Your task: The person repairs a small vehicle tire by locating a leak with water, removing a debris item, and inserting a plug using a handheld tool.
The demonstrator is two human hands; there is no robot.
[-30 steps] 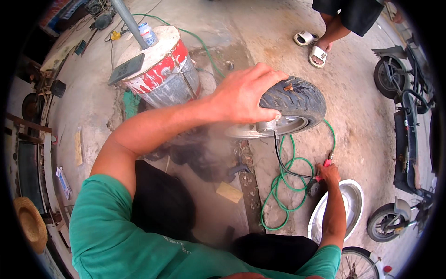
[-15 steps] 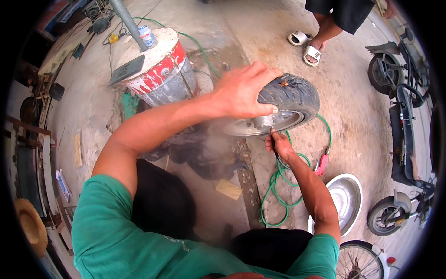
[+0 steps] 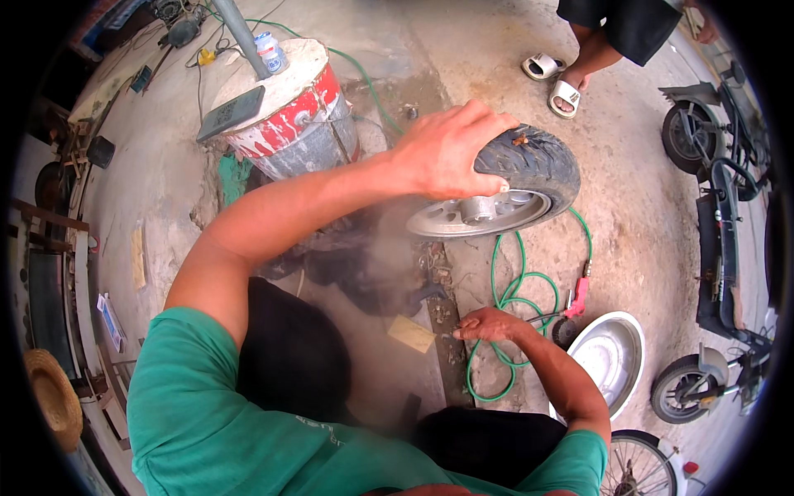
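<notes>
A small motorbike wheel, with a black tyre (image 3: 533, 161) on a silver rim (image 3: 496, 217), is held up tilted in front of me. My left hand (image 3: 455, 153) grips it from above, fingers over the tread and thumb by the hub. A brown scrap sits on the tread. Below the wheel, and apart from it, my right hand (image 3: 488, 324) is over the green hose (image 3: 496, 364). Its fingers look pressed together; whatever they hold, if anything, is too small to make out. A red air inflator gun (image 3: 581, 295) lies beyond that wrist on the ground.
At the left stands a red and grey drum (image 3: 289, 124) with a can (image 3: 270, 54) and a dark phone-like slab (image 3: 231, 113) on its top. A silver basin (image 3: 612, 355) lies at the right. Parked motorbikes (image 3: 715, 207) line the right side; a person in white sandals (image 3: 565, 97) stands ahead.
My right hand has left the wheel's hub and come down toward me. The left hand keeps its grip, and the wheel has shifted slightly. The inflator gun's gauge now shows beside the basin.
</notes>
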